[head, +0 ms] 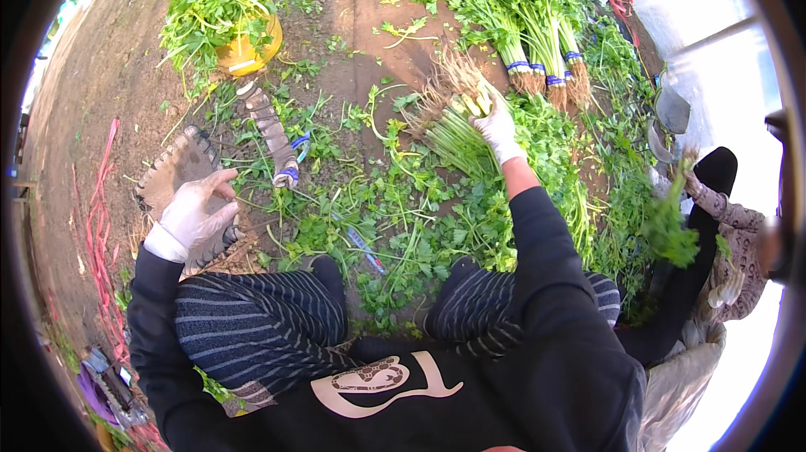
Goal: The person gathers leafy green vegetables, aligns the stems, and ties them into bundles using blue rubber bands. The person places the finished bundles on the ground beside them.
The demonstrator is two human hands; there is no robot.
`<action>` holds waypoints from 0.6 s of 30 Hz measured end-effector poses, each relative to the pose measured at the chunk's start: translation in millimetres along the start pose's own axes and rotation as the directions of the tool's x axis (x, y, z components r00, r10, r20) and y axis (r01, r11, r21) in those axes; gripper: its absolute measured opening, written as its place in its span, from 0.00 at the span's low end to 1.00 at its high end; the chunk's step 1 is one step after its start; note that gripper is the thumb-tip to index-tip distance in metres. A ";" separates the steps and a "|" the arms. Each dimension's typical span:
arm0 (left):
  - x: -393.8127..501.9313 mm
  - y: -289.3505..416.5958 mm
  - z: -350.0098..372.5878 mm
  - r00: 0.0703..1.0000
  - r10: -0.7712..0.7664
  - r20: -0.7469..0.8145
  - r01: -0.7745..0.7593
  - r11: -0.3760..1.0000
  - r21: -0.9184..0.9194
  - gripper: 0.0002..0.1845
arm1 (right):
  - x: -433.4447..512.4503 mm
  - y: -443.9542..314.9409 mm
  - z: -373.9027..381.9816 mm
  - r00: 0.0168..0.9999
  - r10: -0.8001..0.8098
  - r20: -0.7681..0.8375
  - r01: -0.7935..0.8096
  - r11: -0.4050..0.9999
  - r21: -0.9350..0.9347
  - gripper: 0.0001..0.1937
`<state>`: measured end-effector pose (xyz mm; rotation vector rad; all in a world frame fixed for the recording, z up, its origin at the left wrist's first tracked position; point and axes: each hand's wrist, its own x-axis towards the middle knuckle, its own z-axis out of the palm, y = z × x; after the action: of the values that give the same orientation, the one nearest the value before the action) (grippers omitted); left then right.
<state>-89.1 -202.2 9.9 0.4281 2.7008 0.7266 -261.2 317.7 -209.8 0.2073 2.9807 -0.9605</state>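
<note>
My right hand [497, 131], in a whitish glove, grips celery stalks near the root end of a loose pile of rooted celery [463, 137]. Their brown roots point away from me, and the leaves spread toward my right knee. My left hand [200, 209], also gloved, hovers over a tan pad with a black laced edge [182, 162]. Its fingers are apart and hold nothing. Beyond it lies a long brown ridged object [271, 128] with blue tape at its near end. Several bundled celery bunches [548, 68], bound with blue bands, rest beyond the loose pile.
A yellow bucket [258, 49] overflows with celery leaves. Trimmed leaves [378, 200] litter the ground between my feet, around a thin blue-and-white strip [359, 244]. Red twine [101, 219] trails at left. Close on my right, another person's patterned sleeve [730, 209] and blurred celery [674, 225] show.
</note>
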 end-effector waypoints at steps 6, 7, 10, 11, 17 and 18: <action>58.4 44.5 9.9 0.969 0.188 0.157 -0.219 0.954 0.205 0.26 | 16.4 13.4 -39.3 0.984 -0.083 0.155 0.049 0.975 0.215 0.38; 74.4 52.1 17.0 0.951 0.232 0.206 -0.277 0.933 0.228 0.26 | 15.4 14.2 -37.0 0.982 -0.125 0.138 0.093 0.971 0.221 0.38; 124.0 77.0 53.1 0.911 0.315 0.267 -0.378 0.896 0.234 0.25 | -2.5 -28.4 -16.1 0.970 -0.054 0.237 0.132 0.935 -0.330 0.34; 140.9 89.0 64.8 0.895 0.325 0.305 -0.400 0.888 0.229 0.25 | -5.8 -25.4 3.1 0.974 -0.076 0.214 0.145 0.935 -0.325 0.32; 219.6 112.1 165.8 0.943 0.111 0.315 -0.020 0.960 -0.279 0.29 | -0.8 -19.7 16.4 0.949 0.046 0.312 0.078 0.925 -0.372 0.28; 226.3 108.2 186.7 0.945 0.070 0.319 0.063 0.919 -0.390 0.29 | 3.8 -18.2 2.4 0.942 0.044 0.333 0.072 0.942 -0.328 0.28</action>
<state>-203.5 49.5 -136.0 0.4085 2.1729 1.0711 -267.4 302.2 -201.3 0.0135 2.7640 -0.4161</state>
